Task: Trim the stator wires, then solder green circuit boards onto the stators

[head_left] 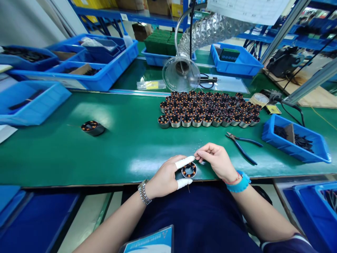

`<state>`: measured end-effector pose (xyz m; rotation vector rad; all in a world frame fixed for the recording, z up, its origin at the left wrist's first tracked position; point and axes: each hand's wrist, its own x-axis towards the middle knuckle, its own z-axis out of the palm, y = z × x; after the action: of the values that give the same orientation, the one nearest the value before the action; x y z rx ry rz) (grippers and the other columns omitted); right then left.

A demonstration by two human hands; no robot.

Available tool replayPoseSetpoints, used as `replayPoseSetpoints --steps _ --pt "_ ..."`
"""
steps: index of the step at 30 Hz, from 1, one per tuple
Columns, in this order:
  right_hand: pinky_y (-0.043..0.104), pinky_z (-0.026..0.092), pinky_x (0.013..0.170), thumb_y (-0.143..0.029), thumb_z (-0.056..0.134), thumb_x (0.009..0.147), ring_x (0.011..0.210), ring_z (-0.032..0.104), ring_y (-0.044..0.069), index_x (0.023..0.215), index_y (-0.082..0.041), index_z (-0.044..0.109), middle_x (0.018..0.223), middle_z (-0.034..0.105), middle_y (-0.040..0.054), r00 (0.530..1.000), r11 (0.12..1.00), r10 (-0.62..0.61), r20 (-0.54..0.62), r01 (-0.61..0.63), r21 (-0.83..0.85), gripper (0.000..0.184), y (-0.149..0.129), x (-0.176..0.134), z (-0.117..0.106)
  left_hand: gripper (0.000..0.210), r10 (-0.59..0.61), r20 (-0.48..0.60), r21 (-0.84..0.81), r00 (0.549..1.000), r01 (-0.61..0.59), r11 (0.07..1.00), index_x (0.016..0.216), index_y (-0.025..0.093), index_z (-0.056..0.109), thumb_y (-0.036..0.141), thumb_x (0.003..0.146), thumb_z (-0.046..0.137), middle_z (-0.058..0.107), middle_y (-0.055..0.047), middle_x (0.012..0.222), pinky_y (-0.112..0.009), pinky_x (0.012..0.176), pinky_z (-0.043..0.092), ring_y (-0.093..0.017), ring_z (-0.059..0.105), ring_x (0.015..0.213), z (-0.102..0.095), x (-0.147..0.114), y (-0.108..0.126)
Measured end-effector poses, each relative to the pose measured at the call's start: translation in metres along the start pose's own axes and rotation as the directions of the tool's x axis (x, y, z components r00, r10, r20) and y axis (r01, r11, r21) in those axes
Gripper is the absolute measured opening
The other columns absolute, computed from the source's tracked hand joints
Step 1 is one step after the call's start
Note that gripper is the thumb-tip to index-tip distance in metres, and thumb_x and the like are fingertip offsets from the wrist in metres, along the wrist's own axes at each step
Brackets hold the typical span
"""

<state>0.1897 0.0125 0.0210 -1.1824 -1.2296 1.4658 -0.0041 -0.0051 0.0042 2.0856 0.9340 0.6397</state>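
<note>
A round motor stator [189,170] with copper windings and a metal rim stands at the bench's front edge. My left hand [168,177] grips it from the left between thumb and index finger, both in white finger covers. A thin wire hangs from its lower side. Just above its rim my right hand [214,158] is closed in a pinch near the left index fingertip; whatever lies between those fingers is too small to make out. Blue-handled cutting pliers [243,146] lie open to the right.
Behind my hands stand several rows of stators [202,110]. A single stator [92,128] is at the left. A blue bin [297,138] of black pieces sits at the right. A clear extraction hood [181,73] hangs over the back, and blue trays [102,79] fill the rear left.
</note>
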Motion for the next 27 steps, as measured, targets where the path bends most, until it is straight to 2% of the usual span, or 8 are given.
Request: replayPoseSetpoints --steps 6,27 --pt "0.024 0.045 0.057 -0.03 0.066 0.071 0.056 0.056 0.009 0.069 -0.015 0.061 0.066 0.065 0.0013 0.999 1.0 -0.007 0.038 0.007 -0.011 0.016 -0.0041 0.0002 -0.0007 0.059 0.0 0.003 -0.003 1.0 0.0 1.0 0.128 0.026 0.043 0.025 0.073 0.064 0.056 -0.008 0.115 -0.042 0.09 0.044 -0.022 0.054 0.103 -0.0001 0.0006 0.0008" --pt "0.022 0.044 0.054 -0.028 0.065 0.073 0.054 0.055 0.008 0.068 -0.015 0.061 0.066 0.065 0.0011 0.998 1.0 -0.013 0.057 0.013 -0.012 0.015 -0.0054 0.0006 -0.0021 0.06 -0.007 0.003 -0.003 1.0 0.007 1.0 0.127 0.026 0.043 0.025 0.072 0.065 0.056 -0.007 0.115 -0.039 0.09 0.044 -0.021 0.054 0.104 -0.0005 0.0007 0.001"
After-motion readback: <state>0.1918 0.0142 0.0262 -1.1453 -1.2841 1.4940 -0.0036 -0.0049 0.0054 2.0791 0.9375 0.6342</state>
